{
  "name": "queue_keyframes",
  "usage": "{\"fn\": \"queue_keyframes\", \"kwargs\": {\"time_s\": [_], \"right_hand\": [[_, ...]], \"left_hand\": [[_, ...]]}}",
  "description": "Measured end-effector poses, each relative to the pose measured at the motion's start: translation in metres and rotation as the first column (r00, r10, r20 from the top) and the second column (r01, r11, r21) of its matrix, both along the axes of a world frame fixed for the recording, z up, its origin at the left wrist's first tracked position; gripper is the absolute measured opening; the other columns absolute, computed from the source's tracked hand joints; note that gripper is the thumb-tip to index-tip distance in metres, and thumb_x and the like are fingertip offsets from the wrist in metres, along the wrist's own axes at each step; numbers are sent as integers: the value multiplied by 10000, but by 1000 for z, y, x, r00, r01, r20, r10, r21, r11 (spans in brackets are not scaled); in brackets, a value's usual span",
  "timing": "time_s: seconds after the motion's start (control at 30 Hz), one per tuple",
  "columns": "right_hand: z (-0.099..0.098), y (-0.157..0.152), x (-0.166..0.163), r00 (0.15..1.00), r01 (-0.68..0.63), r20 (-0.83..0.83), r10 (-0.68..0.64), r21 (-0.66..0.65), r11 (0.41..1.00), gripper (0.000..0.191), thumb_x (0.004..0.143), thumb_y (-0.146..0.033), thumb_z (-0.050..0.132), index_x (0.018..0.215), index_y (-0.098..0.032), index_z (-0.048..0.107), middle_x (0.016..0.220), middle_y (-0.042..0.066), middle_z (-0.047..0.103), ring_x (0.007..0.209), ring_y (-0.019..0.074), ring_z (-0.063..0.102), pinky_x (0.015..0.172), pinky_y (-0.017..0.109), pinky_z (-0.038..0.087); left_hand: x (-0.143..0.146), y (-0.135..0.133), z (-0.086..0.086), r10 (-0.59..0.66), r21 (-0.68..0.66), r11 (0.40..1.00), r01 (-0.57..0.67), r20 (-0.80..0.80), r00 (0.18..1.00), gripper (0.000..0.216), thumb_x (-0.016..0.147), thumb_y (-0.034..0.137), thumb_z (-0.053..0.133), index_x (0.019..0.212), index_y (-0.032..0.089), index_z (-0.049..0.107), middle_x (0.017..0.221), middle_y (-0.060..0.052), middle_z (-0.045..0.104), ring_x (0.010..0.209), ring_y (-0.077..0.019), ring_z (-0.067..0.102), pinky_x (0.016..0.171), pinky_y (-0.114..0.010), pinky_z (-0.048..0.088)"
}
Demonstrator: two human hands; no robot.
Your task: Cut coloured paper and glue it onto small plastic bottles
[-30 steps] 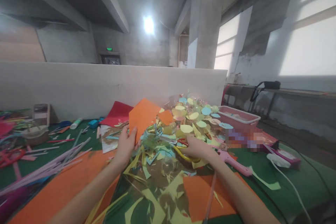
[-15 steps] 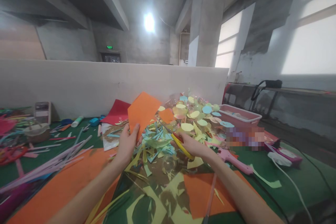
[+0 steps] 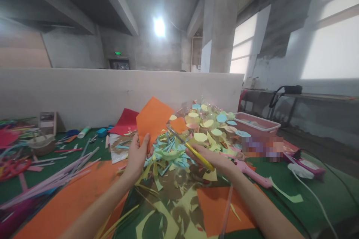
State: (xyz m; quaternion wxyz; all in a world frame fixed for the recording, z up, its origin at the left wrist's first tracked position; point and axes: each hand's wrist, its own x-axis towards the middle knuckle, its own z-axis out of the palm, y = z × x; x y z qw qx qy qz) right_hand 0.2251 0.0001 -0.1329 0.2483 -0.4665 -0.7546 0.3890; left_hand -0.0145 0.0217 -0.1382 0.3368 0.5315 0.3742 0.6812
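My left hand (image 3: 141,153) pinches the lower part of an orange paper sheet (image 3: 154,117), which stands up with its pointed corner at the top. My right hand (image 3: 206,157) grips scissors (image 3: 198,154) with yellow handles. Their blades point up and left towards the sheet's right edge and look apart from it. Beneath both hands lies a heap of paper scraps (image 3: 171,153) in light blue, green and yellow. A smaller orange piece (image 3: 178,123) rests behind the scissor tips.
Cut paper discs (image 3: 208,123) pile up at the back, beside a pink basket (image 3: 260,125). A pink glue gun (image 3: 254,173) lies right of my right arm. Large orange sheets (image 3: 75,198) and pink strips (image 3: 60,177) cover the left. A white partition (image 3: 112,89) stands behind.
The scissors have turned in my right hand, so the blades show more clearly and reach further up and left. The orange sheet has tilted slightly, its edge now further right.
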Motion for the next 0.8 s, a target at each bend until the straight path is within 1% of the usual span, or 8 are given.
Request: {"fn": "queue_keyframes", "kwargs": {"time_s": [0.13,0.3,0.47,0.57,0.63,0.8], "right_hand": [[-7,7,1,997,-59,48,57,35,998,441,857,-646,527,820,-220,417,639,-64,387,550,95,397,475,212,408],[-11,9,0,995,-66,80,62,52,996,433,857,-637,524,819,-214,434,677,-52,436,562,94,413,485,208,385],[-15,12,0,995,-96,43,94,50,994,422,865,-626,519,810,-215,439,654,-52,437,549,93,412,469,196,362],[-19,15,0,996,-88,37,86,60,994,419,866,-627,518,810,-218,442,633,-58,428,528,90,395,452,191,346],[-19,15,0,995,-86,54,82,60,994,421,867,-628,518,807,-217,449,625,-58,434,526,89,398,452,190,345],[-15,12,1,992,-106,75,99,89,990,443,857,-637,528,798,-202,469,654,-43,480,531,90,437,453,196,352]], "left_hand": [[2,-2,0,4,-13,1000,-5,-14,1000,330,812,511,623,888,237,457,600,90,563,331,-51,402,324,-164,288],[6,-6,0,-14,-47,999,13,-35,999,350,796,530,631,884,234,467,643,78,587,349,-52,419,331,-164,308],[9,-9,-2,-36,-102,994,32,-44,998,376,778,549,642,907,233,484,587,84,566,358,-67,437,344,-159,303],[11,-11,-3,-35,-130,991,30,-42,999,389,765,553,649,920,235,488,635,71,601,367,-61,437,354,-161,305],[13,-13,-2,-36,-144,989,30,-41,999,403,747,552,662,928,235,493,651,70,608,368,-57,431,361,-163,310],[17,-16,1,-67,-155,986,58,-54,996,388,735,532,675,903,227,504,555,97,548,338,-42,375,362,-156,269]]}}
